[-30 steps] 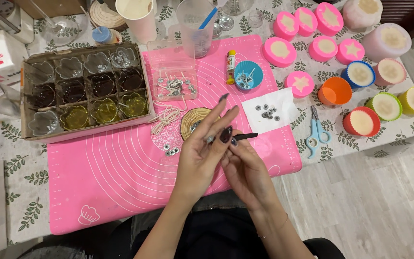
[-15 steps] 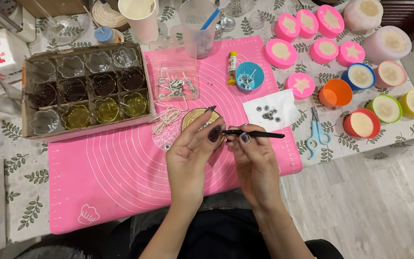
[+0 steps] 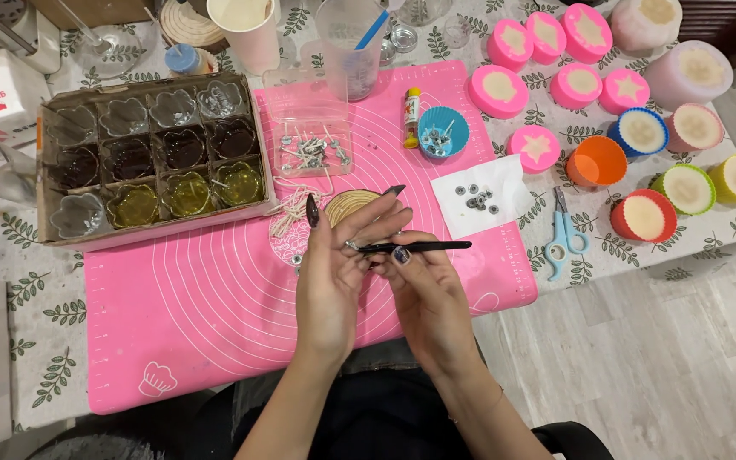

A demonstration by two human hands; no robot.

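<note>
My left hand (image 3: 338,273) and my right hand (image 3: 423,290) meet above the pink silicone mat (image 3: 206,298). My right hand grips black tweezers (image 3: 423,247), whose handle end points right and whose tips reach the fingertips of my left hand. My left fingertips pinch a small metal wick tab (image 3: 353,245) at the tweezer tips. A coil of wick (image 3: 347,204) lies on the mat just beyond my fingers. A white paper (image 3: 483,196) with several metal tabs lies to the right.
A cardboard tray (image 3: 48,170) of small glass holders stands at the left. A clear box of wicks (image 3: 313,145), a blue cup (image 3: 443,132), a glue stick (image 3: 411,115), blue scissors (image 3: 562,230) and several coloured wax-filled moulds (image 3: 645,213) surround the mat. Table edge lies at the right.
Both hands have stayed over the mat. The tweezers, first hidden between the fingers, now stick out to the right, level, with their tips at my left fingertips.
</note>
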